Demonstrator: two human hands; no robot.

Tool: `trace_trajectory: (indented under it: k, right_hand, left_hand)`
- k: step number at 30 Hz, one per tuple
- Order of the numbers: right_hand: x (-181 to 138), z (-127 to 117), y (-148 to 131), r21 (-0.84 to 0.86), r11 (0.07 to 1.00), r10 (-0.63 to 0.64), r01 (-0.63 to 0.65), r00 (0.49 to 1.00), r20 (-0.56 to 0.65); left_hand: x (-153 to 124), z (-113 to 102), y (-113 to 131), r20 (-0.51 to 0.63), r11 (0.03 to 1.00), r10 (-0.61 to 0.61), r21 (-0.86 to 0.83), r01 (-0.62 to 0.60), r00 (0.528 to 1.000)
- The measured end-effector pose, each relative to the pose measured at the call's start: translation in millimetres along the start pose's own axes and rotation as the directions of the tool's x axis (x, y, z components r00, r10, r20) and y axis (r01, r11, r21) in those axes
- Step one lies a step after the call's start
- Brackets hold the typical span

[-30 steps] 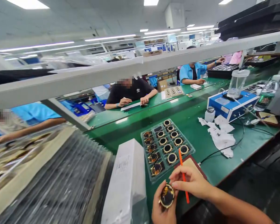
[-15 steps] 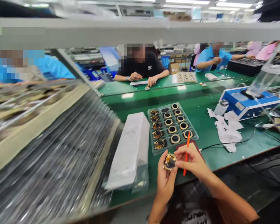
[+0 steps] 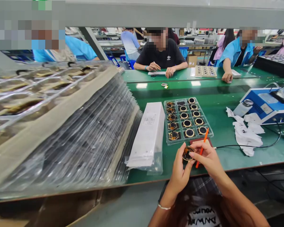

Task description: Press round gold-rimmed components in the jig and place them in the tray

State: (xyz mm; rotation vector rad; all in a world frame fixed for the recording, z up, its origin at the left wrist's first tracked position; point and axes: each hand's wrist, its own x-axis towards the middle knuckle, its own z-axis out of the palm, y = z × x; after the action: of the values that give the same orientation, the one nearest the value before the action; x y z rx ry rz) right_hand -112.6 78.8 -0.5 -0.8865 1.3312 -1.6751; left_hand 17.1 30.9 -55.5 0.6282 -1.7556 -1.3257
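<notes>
Just before the clear plastic tray point(image 3: 182, 140), the left hand point(image 3: 180, 171) grips a round, gold-rimmed black part point(image 3: 186, 154), fingers partly hiding it from me; the right hand point(image 3: 208, 157) holds a slim orange stick point(image 3: 204, 139).

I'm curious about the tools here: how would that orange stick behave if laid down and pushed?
The orange stick runs straight, with no visible bend in the right hand, so it's probably stiff. It looks slim, so it's likely light and easily nudged. It might roll if round, though its cross-section is too small to make out.
</notes>
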Motion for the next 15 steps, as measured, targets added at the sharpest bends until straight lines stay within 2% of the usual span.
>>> trace_trajectory:
  k: [4,7,11,15]
  right_hand:
    - [-1,1,-1,-0.037,0.999,-0.024,0.023,0.999,-0.033]
    - [-1,2,-2,-0.114,0.993,-0.047,0.038,0.996,-0.074]
    - [-1,1,-1,-0.264,0.961,-0.110,0.076,0.987,-0.115]
    - [-6,-14,9,-0.440,0.889,-0.176,0.124,0.981,-0.080]
  left_hand:
    - [3,-1,6,0.012,0.990,0.114,0.080,-0.114,0.993]
    - [4,-2,6,0.031,0.985,0.141,0.101,-0.143,0.990]
    - [3,-4,7,0.056,0.991,0.090,0.098,-0.095,0.994]
    - [0,-1,13,-0.029,0.999,-0.032,0.039,0.033,0.999]
